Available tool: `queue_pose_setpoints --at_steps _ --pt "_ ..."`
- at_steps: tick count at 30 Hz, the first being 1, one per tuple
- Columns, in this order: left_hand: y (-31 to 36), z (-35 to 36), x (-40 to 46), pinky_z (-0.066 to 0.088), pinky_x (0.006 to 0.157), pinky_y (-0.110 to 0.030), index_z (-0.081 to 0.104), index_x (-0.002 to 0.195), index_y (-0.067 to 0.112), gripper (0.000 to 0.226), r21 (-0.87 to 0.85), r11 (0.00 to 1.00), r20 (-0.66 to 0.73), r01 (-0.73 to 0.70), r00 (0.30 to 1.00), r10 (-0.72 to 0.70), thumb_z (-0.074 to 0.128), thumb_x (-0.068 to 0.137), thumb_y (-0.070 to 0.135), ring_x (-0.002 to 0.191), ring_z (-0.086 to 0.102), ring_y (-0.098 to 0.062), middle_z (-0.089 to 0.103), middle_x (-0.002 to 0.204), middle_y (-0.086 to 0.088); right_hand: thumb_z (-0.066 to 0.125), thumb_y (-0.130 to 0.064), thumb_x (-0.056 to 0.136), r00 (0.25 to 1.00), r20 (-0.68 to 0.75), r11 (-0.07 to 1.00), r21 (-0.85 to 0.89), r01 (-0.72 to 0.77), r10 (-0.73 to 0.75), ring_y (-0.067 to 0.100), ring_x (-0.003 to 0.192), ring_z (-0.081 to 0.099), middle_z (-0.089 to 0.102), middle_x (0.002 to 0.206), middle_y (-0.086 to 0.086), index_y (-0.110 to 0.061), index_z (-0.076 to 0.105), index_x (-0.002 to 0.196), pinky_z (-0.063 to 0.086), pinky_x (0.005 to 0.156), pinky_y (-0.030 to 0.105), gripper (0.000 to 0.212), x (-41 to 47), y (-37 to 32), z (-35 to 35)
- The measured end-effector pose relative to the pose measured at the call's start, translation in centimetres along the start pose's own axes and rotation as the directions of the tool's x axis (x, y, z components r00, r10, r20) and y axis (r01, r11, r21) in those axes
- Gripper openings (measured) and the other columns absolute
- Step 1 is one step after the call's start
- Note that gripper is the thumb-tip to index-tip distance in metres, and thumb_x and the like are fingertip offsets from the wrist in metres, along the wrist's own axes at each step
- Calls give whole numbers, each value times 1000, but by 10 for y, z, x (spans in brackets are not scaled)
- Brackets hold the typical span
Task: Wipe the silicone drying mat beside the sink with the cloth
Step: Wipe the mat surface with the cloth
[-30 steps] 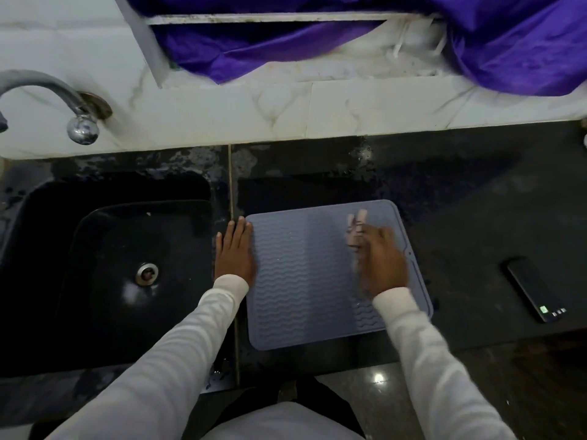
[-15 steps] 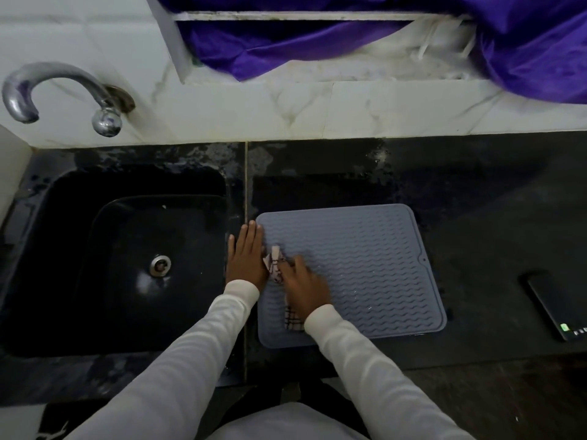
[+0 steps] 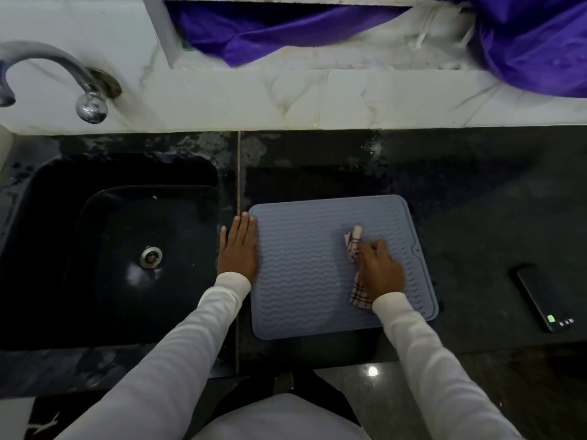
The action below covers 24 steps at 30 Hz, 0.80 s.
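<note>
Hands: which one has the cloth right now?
The right hand, on the right part of the grey mat, grips the checked cloth. The left hand lies flat at the mat's left edge, holding nothing.

Home kitchen. Black sink [image 3: 47, 249] set in dark stone counter [image 3: 476, 192] at 9 o'clock, chrome tap [image 3: 57, 71] at 10 o'clock. White marble-look wall tiles [image 3: 349, 96] at 12 o'clock. Ribbed drying mat [image 3: 311, 268] beside sink, phone [image 3: 543, 300] at 3 o'clock.
</note>
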<state>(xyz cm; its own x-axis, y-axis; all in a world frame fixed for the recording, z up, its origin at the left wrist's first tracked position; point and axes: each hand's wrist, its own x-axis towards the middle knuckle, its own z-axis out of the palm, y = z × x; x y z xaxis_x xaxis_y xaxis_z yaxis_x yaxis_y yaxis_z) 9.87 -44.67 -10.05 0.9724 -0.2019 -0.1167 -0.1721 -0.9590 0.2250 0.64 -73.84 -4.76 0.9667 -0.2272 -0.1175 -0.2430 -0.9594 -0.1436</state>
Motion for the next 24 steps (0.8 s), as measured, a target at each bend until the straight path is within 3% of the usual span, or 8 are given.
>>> queue_pose_setpoints --at_steps 4,8,12,15,17,20,22,24 --pt "0 -1 -1 -3 122 -46 -4 154 16 59 25 1000 6 -1 1000 1 25 103 19 150 -6 -19 -4 164 -2 58 -17 91 994 -37 995 -19 -103 102 41 74 61 50 112 17 -17 53 126 53 65 49 36 2 51 -6" --pt "1 -1 -1 -3 122 -46 -5 154 16 59 42 999 8 8 1000 -9 24 103 19 150 -7 -19 -5 163 -1 60 -16 86 972 -35 972 -21 -234 233 46 67 60 46 110 22 -11 54 116 48 61 51 31 3 90 -11" --pt "1 -1 -2 -4 122 -46 -4 154 16 60 31 999 5 5 1000 -5 25 103 20 150 -6 -19 -4 163 -2 62 -14 83 959 -33 959 -29 -282 281 46 67 60 43 108 21 -9 49 108 41 58 45 29 5 95 -14" --pt "2 0 -2 -3 122 -46 -3 154 16 59 -4 1000 2 14 1000 -14 24 103 19 150 -6 -18 -3 164 -1 55 -23 91 950 -105 955 75 -287 293 45 70 59 45 108 20 -13 55 116 40 60 42 28 3 79 -17" --pt "3 0 -2 -2 122 -46 0 155 16 57 -33 999 -7 16 1000 -17 23 102 18 150 -4 -19 0 164 -2 53 -33 93 954 -156 959 167 -230 256 41 72 60 47 109 15 -25 56 125 45 63 41 33 2 52 -21" --pt "3 1 -3 -1 122 -46 2 155 16 57 -52 999 -7 7 1000 -7 22 102 20 151 -2 -19 2 164 -3 48 -37 95 977 -206 952 306 5 61 33 72 59 49 105 7 -34 55 127 46 64 33 33 -5 -17 -23" --pt "4 0 -3 -2 122 -46 3 155 16 57 -60 998 -2 9 1000 -9 23 101 23 151 -2 -20 2 164 -3 53 -32 93 989 -132 910 397 119 -72 29 74 59 49 106 4 -34 54 129 53 64 35 36 -11 -70 -17" --pt "3 -1 -3 -3 122 -47 2 155 15 60 -44 999 8 8 1000 -7 27 101 27 151 -2 -20 1 164 -3 63 -23 86 973 -54 922 313 229 -224 32 75 60 49 110 7 -30 51 133 55 64 40 50 -16 -121 -3"
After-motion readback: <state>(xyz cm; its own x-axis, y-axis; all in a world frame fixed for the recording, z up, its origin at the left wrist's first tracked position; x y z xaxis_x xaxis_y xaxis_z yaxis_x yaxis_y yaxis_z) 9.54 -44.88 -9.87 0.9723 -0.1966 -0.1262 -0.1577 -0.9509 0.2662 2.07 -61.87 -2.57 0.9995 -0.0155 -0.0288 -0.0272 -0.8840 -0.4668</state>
